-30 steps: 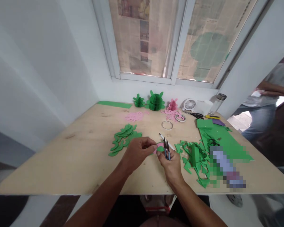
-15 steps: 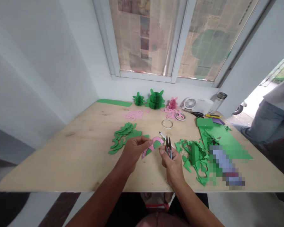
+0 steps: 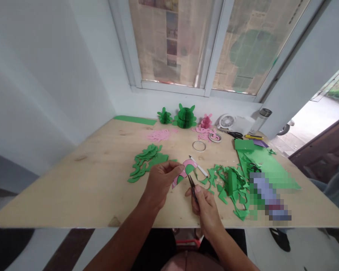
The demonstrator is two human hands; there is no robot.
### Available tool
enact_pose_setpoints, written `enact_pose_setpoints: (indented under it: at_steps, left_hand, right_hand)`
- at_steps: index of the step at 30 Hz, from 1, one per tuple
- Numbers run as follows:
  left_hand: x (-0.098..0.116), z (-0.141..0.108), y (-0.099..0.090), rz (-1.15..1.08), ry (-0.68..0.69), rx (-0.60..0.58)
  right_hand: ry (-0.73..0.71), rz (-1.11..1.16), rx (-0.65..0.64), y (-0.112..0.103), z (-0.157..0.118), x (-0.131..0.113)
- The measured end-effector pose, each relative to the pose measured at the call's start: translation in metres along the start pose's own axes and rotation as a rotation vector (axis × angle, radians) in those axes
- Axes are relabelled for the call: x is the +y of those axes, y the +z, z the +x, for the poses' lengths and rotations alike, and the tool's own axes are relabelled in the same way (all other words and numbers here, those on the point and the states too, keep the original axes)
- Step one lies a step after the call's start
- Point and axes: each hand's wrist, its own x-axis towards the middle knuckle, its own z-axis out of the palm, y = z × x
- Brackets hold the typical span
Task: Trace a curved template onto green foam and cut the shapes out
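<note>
My left hand (image 3: 160, 184), fingers closed, pinches a curved pink piece (image 3: 191, 162) backed by green sheet (image 3: 190, 170) above the wooden table (image 3: 73, 188). My right hand (image 3: 205, 205) grips small snips (image 3: 192, 186), tips near the green. Best to hold both layers flat and turn them, not the blades.

A plain, matte white wall (image 3: 48, 71) bounds the left side of the workspace. A white-framed, two-pane window (image 3: 217, 49) is located beyond the rear edge of the light-brown wooden table (image 3: 81, 188). Beige printed paper sheets (image 3: 152, 45) cover both panes; the right pane also shows a rounded green patch (image 3: 252, 52). At far right, a bright opening (image 3: 313, 116) admits daylight. The pale floor (image 3: 257, 241) carries a dark brown stripe (image 3: 69, 248) at lower left.
</note>
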Motion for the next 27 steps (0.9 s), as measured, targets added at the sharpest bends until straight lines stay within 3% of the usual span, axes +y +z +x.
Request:
enact_pose_setpoints:
  at_steps: [5,27]
  left_hand:
    - [-0.0068,0.0013,0.0039,0.041,0.027,0.034]
    - [-0.0070,0.0020,0.0075,0.098,0.021,-0.038]
  right_hand:
    - [-0.013,0.042,0.020,0.0029,0.0035,0.0010]
    - [-0.013,0.045,0.053,-0.0022,0.0036,-0.0005]
